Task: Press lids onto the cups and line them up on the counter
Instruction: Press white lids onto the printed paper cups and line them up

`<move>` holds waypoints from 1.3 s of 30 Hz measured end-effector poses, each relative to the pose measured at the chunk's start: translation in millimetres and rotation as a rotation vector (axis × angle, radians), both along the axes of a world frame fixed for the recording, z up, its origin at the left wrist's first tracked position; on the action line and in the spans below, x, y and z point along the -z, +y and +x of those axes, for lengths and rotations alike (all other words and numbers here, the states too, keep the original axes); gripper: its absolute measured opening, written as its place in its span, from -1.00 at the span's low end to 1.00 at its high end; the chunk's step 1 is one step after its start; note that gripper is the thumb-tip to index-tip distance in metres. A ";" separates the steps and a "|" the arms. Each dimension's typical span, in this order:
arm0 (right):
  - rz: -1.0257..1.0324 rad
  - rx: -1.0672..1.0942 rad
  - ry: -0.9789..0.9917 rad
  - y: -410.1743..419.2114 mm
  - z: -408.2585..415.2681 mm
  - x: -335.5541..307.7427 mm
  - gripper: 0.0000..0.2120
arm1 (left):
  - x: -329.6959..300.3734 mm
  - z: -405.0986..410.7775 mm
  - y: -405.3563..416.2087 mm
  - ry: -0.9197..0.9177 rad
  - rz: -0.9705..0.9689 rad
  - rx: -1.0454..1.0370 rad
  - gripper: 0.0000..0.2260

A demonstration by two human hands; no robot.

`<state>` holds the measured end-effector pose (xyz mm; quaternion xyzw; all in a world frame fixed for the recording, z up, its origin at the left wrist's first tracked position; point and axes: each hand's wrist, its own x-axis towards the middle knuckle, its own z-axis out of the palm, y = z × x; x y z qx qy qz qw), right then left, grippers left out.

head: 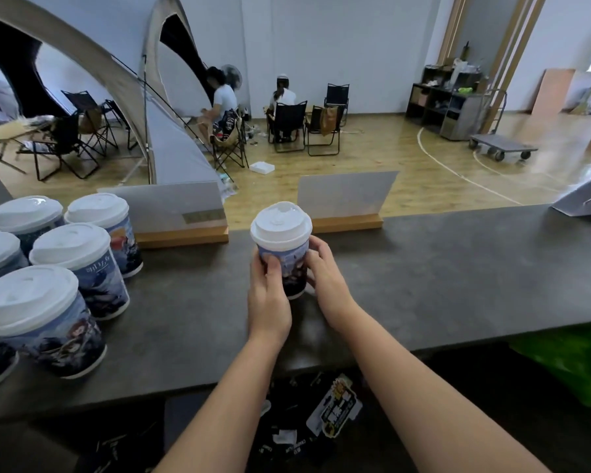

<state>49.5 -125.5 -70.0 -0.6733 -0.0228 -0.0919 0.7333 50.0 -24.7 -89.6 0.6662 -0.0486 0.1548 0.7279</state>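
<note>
A: What do the fingers hold?

B: Both hands clasp one lidded cup (pixel 283 264) standing upright on the tabletop (pixel 423 278). The left hand (pixel 268 295) wraps its fingers (pixel 274 273) round the cup's near-left wall; the right hand (pixel 325 271) curls its fingers (pixel 314 256) against the right wall. The white lid (pixel 280 221) sits on the rim, neither hand touching it.

A: And the room around it?

B: To the right the dark tabletop runs bare up to a tilted grey stand (pixel 584 199) at the far corner. To the left, well apart, six lidded cups (pixel 79 268) stand clustered. Behind the held cup, two sign holders on wooden bases (pixel 347 203) line the far edge — a gap lies between them.

A: The setting?

B: A hall with a wooden floor (pixel 389 158) — folding chairs (pixel 289 126), a tent (pixel 171 141), two seated people (pixel 224 100), shelving (pixel 437 100) and a flat trolley (pixel 502 146).
</note>
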 end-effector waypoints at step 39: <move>-0.211 1.029 0.008 -659.3 -132.8 5.3 -0.36 | -1.1 -29.0 -682.1 0.081 0.114 0.985 -0.50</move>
